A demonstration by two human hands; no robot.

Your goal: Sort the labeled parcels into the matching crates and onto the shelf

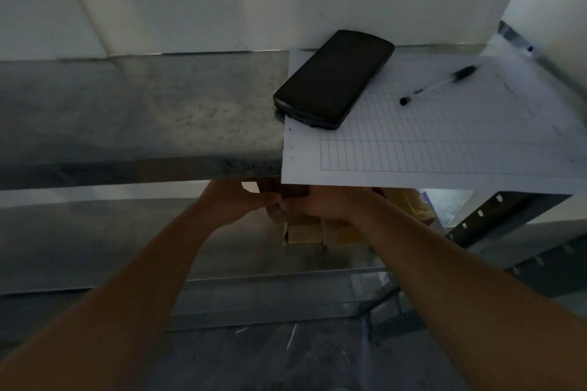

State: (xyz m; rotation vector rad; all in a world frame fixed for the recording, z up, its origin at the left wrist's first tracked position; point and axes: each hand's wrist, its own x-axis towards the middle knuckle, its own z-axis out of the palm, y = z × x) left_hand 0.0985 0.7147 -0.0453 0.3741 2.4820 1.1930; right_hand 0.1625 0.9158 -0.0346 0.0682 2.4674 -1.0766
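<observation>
Galvanized shelf [158,111] up top, phone [333,79] and pen [438,84] lying on a gridded sheet [444,143] at its right end. Underneath, both arms stretch forward: left hand [236,201] and right hand [327,201] grasp a cardboard parcel [293,192] tucked under the front edge, fingertips nearly meeting.

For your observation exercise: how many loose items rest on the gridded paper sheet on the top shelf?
2: a black handheld device on the sheet's left edge, partly overhanging the metal, and a pen to its right. Nothing appears hidden there.

Two bare, sleeveless forearms
</observation>
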